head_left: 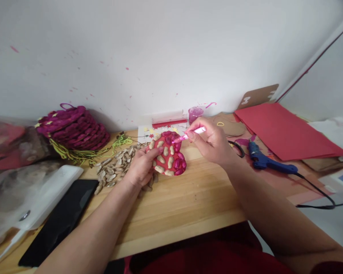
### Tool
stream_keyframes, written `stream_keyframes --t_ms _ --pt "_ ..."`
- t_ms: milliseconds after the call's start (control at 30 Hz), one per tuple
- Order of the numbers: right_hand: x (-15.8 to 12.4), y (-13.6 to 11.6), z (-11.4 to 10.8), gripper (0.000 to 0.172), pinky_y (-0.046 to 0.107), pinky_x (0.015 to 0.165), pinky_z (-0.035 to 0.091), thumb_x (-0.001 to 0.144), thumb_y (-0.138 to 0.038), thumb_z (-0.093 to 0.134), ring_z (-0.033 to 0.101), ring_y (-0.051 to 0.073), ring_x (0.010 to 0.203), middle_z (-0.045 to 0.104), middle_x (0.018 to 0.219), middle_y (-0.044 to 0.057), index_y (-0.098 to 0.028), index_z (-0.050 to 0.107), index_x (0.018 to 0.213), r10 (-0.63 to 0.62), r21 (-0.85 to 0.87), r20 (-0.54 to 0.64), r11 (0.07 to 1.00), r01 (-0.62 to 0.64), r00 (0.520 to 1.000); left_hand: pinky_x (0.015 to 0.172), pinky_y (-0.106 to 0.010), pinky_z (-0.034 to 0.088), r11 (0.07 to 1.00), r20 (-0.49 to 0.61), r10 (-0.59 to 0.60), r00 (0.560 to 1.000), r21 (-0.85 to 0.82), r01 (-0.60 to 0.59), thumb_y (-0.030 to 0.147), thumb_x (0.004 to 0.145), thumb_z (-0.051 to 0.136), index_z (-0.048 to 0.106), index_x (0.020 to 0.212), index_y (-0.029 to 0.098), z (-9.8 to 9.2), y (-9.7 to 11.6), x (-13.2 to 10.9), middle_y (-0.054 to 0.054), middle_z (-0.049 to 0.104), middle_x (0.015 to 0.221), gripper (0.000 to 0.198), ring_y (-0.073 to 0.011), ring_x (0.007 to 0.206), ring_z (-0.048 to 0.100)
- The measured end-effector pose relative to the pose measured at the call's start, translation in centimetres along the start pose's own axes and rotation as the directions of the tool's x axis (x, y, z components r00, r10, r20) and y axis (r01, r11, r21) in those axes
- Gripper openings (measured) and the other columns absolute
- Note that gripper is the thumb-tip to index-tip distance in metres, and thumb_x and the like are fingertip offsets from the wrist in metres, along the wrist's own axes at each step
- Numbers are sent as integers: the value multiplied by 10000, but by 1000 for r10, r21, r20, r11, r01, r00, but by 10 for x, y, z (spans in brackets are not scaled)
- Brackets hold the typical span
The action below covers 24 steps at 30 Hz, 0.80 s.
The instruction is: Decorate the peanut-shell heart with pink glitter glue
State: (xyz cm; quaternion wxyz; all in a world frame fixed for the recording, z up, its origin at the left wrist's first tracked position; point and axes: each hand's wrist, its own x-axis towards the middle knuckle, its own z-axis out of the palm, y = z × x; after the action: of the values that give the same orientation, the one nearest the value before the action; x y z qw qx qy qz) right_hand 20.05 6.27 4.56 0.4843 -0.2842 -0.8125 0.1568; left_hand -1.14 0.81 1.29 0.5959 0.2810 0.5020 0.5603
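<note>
My left hand [141, 165] grips the left edge of a red heart-shaped piece [169, 156] covered with peanut shells, some painted glittery pink. It lies on the wooden table [183, 205]. My right hand [213, 142] pinches a pink brush or pen [188, 135], with its tip touching the upper part of the heart. A small cup of pink glitter paint [194, 113] stands just behind, by the wall.
A pile of loose peanut shells [114, 167] lies left of the heart. A stack of purple finished pieces [74, 127] with yellow-green strings sits at the back left. A black phone [60, 220], a blue glue gun [263, 160] with cord, and red paper sheets [286, 131] lie around.
</note>
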Motion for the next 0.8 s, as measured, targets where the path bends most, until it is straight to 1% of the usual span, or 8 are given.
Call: stream_keyframes --t_ms 100,233,367,433,500,567,700,800 --pt "0 -2 1 108 390 844 501 1008 -285 636 667 209 871 735 898 27 -248 633 907 -17 -2 13 1000 17 1000 538 -342 622 999 4 -12 1000 -38 12 261 595 909 762 787 156 0 0 0 -94 792 691 264 -236 532 727" --pt "0 -4 1 104 393 838 500 1020 -284 615 669 207 875 728 916 29 -247 632 925 0 4 -36 1000 0 999 498 -317 588 999 8 -19 1000 -45 20 274 605 920 766 792 177 -1 0 0 -80 783 677 261 -228 530 716" --pt "-1 -6 -1 100 398 832 503 1013 -272 622 665 202 852 722 896 22 -248 634 917 -4 25 -8 1000 5 1000 545 -339 606 1000 22 -22 1000 -18 22 306 615 929 765 799 194 -2 0 0 -90 799 722 271 -244 576 735" --pt "-1 -6 -2 92 406 843 501 1006 -257 627 665 207 862 725 900 22 -252 633 914 -8 3 -14 1000 8 1000 507 -314 577 999 22 -25 999 -21 25 316 609 938 743 749 199 -3 -1 0 -69 773 671 266 -205 512 686" --pt "-1 -6 -3 89 410 853 500 1006 -260 625 667 212 886 724 910 23 -256 630 917 0 -11 -41 1000 0 999 437 -266 508 999 10 -31 999 -36 32 305 591 949 722 707 200 -3 -1 0 -36 728 601 275 -149 433 602" --pt "-1 -6 -3 90 406 860 500 1014 -273 618 671 211 901 721 916 19 -260 625 925 13 2 -56 1000 -13 998 403 -237 452 998 2 -40 999 -49 40 293 583 952 725 709 193 -3 -1 0 -19 705 575 278 -117 400 549" --pt "-1 -6 -3 96 394 852 499 1014 -273 626 669 201 878 718 901 14 -253 628 920 8 33 -19 999 -7 1000 401 -229 422 998 19 -35 999 -53 36 288 615 941 725 746 182 -3 0 0 -11 693 569 274 -109 392 534" --pt "-1 -6 -2 96 395 855 493 1015 -280 625 666 202 887 719 909 23 -244 634 926 13 33 -48 999 -11 999 406 -219 426 996 34 -38 999 -78 40 256 606 944 721 765 163 -3 1 -1 -17 697 587 289 -112 409 554"
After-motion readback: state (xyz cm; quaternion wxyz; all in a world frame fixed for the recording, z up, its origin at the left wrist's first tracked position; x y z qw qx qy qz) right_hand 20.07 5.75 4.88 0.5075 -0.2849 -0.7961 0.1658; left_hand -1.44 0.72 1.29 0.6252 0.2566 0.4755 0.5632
